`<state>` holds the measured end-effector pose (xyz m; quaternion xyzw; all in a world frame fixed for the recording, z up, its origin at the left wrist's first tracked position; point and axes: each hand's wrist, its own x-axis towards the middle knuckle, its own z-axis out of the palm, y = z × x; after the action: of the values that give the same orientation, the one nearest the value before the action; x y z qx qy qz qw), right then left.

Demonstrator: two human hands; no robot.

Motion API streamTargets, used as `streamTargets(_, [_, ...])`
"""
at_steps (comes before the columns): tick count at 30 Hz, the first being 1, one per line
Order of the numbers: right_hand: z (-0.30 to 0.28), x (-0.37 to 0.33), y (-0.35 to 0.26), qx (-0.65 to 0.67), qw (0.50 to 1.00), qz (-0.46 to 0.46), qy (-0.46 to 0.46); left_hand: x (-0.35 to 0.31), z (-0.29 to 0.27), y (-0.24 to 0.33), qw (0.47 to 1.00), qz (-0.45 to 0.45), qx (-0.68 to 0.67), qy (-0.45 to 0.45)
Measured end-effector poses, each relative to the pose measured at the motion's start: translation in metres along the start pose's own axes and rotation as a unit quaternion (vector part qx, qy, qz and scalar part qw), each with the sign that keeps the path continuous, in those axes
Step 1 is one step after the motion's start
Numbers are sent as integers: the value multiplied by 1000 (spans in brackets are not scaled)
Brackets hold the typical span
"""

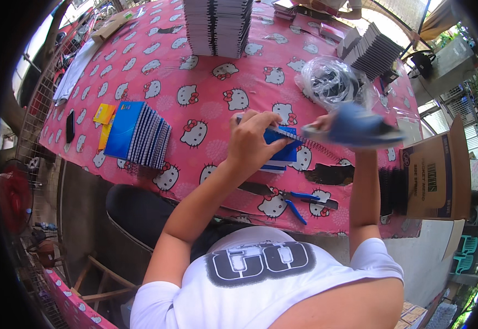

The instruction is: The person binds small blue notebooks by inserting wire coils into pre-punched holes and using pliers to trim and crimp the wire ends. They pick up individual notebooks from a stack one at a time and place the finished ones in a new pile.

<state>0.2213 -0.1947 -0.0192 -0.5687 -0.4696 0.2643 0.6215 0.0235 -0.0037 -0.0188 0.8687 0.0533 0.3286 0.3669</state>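
- Far left on the table (140, 66), which wears a pink cloth with cat-face prints, a dark phone (70, 125) and some yellow cards (104, 114) lie out of the working area.
- Just right of them a fanned row of blue notebooks (139, 134) leans over, spines alike, judged to be stacked that way so each can be taken or added singly.
- At the far edge, a tall stack of grey-edged booklets (218, 24) stands well clear of the hands.
- The left hand (255, 141) is closed over a blue notebook (283, 149), pressing it to the table near the middle, apparently to keep its edge steady.
- A wire spiral (318, 147) runs from that notebook's far edge toward the right; it seems to be threading along the punched edge.
- Near the person, blue-handled pliers (299, 202) lie within easy reach.
- The right hand (326, 123) is blurred behind a blue, sandal-like thing (357, 127); it seems to grip it, though I cannot tell surely.
- Beyond, a clear bag of dark coils (332, 82) sits open.
- Far right, a cardboard box (436, 178) stands open on its side, near a row of black coils (393, 192).
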Motion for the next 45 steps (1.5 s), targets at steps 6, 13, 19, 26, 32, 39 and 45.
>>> streamTargets(6, [-10, 27, 2, -342, 926, -127, -93, 3, -13, -9, 997, 24, 8, 72])
streamTargets(13, [24, 40, -5, -45, 997, 51, -23, -6, -19, -22, 967, -122, -210, 78])
streamTargets(19, [48, 55, -17, -80, 992, 92, 22, -17, -24, -38, 906, -173, -374, 93])
streamTargets(26, [42, 14, -1, -568, 791, 172, 149, -21, -30, -52, 904, -141, -400, 53])
streamTargets(32, [40, -114, 51, -676, 692, 181, 176, -2, -21, -27, 903, -99, -411, 72])
streamTargets(39, [156, -175, 38, -560, 825, 75, 36, -46, -6, -9, 977, 130, -150, 79])
streamTargets(45, [161, -110, -22, -367, 910, 21, 193, -53, 0, -18, 977, 95, -173, 80])
